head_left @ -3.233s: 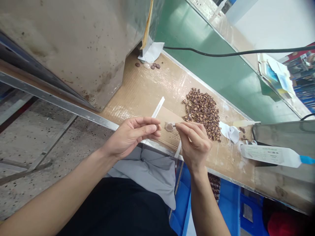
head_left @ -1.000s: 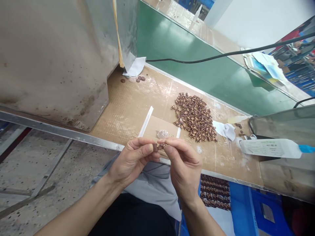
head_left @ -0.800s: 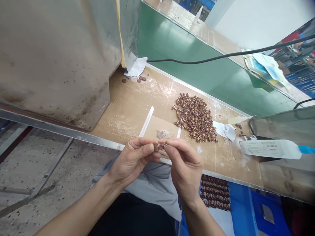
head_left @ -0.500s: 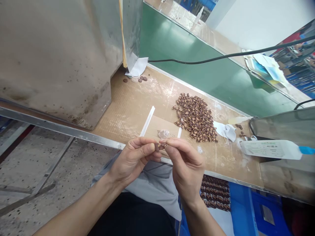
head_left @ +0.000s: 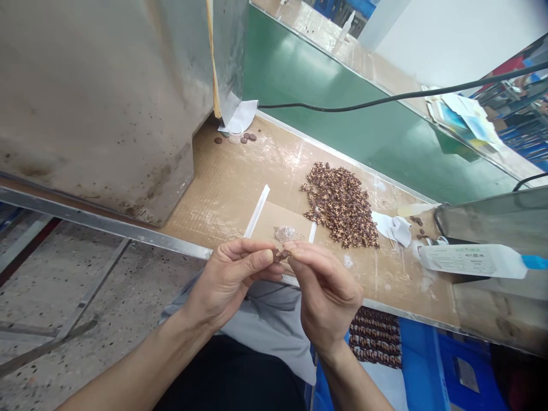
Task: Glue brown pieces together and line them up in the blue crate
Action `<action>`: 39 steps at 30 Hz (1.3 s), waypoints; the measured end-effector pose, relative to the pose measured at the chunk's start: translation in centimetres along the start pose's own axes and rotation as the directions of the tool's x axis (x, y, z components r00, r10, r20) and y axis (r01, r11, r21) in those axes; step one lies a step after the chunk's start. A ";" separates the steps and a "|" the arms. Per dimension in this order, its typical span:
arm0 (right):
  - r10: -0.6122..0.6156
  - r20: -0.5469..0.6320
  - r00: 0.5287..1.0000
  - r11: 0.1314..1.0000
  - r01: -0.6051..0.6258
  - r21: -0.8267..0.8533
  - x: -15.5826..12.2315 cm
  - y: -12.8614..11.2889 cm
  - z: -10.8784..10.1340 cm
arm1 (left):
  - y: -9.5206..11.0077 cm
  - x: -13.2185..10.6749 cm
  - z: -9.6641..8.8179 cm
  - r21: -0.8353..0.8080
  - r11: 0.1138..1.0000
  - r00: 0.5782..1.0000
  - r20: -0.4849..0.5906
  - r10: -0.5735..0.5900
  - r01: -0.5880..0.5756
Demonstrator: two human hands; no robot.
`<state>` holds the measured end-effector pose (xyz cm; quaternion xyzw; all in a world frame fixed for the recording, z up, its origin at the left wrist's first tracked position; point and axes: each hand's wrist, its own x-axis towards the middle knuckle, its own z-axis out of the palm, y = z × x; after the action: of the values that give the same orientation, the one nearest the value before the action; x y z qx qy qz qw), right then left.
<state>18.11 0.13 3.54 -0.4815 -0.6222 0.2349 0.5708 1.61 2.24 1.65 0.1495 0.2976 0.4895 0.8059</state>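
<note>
My left hand (head_left: 231,277) and my right hand (head_left: 325,285) meet above the front edge of the bench, each closed in a pinch. Between their fingertips is a small brown piece (head_left: 279,256) with a coppery glint; its exact kind is too small to make out. Both hands are on it, the fingers hiding most of its outline. Just behind the fingertips a small round clear dish (head_left: 285,233) sits on a cardboard square (head_left: 276,214), tiny specks beside it. Farther right lies a heap of small brown and copper-coloured pieces (head_left: 340,205).
A large metal box (head_left: 98,108) stands at the left. White tape strips (head_left: 257,211) flank the cardboard. To the right are a white cloth (head_left: 394,229) and a plastic bottle with a blue tip (head_left: 473,261). Below, a blue crate (head_left: 422,365) holds rows of brown pieces (head_left: 375,337).
My right hand has turned slightly, its knuckles shifting a little to the right. The pinched piece has moved slightly right along with the left fingertips.
</note>
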 end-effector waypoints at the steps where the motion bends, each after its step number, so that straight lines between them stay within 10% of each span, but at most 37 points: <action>1: 0.003 0.000 1.000 1.000 -0.003 0.000 0.0 0.0 -0.1 | 0.1 0.0 0.1 0.007 1.000 1.000 -0.005 -0.006 0.007; 29: -0.119 0.024 0.993 0.985 0.121 -0.122 -0.2 0.2 -0.8 | -0.3 -0.1 1.5 0.133 0.990 0.990 -0.133 0.053 -0.035; 39: -0.081 -0.076 0.994 0.828 0.024 -0.561 -2.0 5.2 -11.1 | -2.6 0.0 0.1 0.365 0.931 0.997 -0.073 0.015 0.013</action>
<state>29.96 -2.24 0.88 -0.6207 -0.6485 0.0033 0.4407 3.47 1.02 0.33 0.2784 0.4133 0.4313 0.7521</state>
